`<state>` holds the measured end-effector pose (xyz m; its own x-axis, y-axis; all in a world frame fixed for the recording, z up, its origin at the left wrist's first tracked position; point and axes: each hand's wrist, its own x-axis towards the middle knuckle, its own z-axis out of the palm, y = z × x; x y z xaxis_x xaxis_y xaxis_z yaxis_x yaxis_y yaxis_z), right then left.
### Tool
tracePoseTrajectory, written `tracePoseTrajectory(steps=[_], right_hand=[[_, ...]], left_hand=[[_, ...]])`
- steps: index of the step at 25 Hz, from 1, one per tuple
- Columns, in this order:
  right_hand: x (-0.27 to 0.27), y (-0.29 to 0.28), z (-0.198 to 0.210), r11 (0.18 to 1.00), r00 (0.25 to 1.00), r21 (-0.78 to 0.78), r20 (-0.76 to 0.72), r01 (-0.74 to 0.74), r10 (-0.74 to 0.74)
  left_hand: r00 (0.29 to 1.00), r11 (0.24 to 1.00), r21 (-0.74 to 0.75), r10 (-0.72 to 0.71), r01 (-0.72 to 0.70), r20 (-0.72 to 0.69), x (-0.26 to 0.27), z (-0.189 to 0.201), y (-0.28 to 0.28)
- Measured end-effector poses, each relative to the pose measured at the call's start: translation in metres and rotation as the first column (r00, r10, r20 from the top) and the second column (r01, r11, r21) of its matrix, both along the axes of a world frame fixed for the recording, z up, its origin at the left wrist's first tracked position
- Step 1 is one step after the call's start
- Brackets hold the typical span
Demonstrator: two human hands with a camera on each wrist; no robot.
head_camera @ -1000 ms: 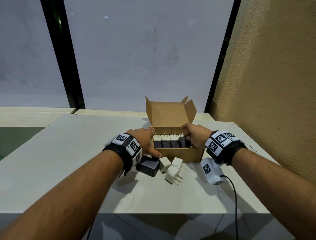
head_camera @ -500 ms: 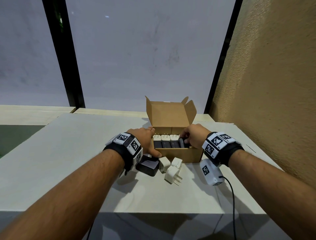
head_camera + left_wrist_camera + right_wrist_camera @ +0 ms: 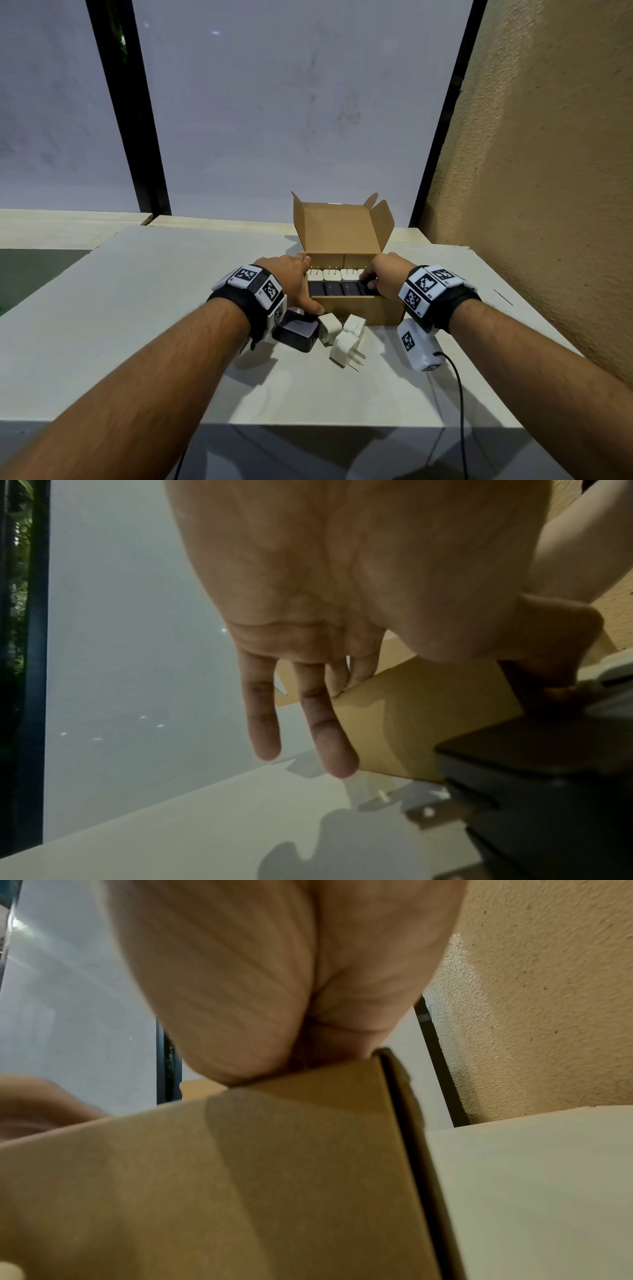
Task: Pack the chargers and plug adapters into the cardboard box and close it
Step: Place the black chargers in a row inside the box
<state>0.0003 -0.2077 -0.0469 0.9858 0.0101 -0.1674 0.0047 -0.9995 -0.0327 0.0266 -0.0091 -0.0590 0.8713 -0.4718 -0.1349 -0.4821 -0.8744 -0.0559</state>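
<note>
The cardboard box (image 3: 359,310) stands open on the table, its lid (image 3: 337,226) raised at the back. Inside, white plug adapters (image 3: 330,274) line the back and black chargers (image 3: 332,288) the front. My left hand (image 3: 294,284) lies flat against the box's left wall (image 3: 428,723), fingers (image 3: 325,723) straight, thumb at the front corner. My right hand (image 3: 383,279) reaches in at the right end, fingers curled on the rightmost black charger (image 3: 369,287). In front of the box lie a black charger (image 3: 298,334) and three white adapters (image 3: 344,349).
The pale table (image 3: 137,325) has bare room to the left and in front. Close on the right rises a rough tan wall (image 3: 548,171). A white wrist device (image 3: 416,346) with a black cable (image 3: 459,394) hangs below my right wrist.
Both hands stay at the box. The right fingers have shifted slightly over the rightmost black charger; nothing else has moved.
</note>
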Motion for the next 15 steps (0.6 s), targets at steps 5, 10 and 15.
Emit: tracePoseTrajectory(steps=[5, 10, 15], right_hand=[[-0.003, -0.002, -0.001, 0.998, 0.998, -0.034, -0.028, -0.053, 0.052], [-0.040, 0.017, 0.006, 0.972, 0.965, -0.016, 0.122, -0.233, 0.233], [-0.109, 0.061, -0.013, 0.806, 0.800, -0.109, 0.100, -0.582, 0.591]], left_hand=[[1.000, 1.000, -0.008, -0.006, 0.006, 0.000, 0.001, -0.001, 0.001], [1.000, 1.000, -0.026, -0.015, 0.015, -0.009, 0.004, -0.003, 0.002], [0.999, 0.999, -0.033, -0.017, 0.019, 0.034, 0.002, -0.005, 0.001]])
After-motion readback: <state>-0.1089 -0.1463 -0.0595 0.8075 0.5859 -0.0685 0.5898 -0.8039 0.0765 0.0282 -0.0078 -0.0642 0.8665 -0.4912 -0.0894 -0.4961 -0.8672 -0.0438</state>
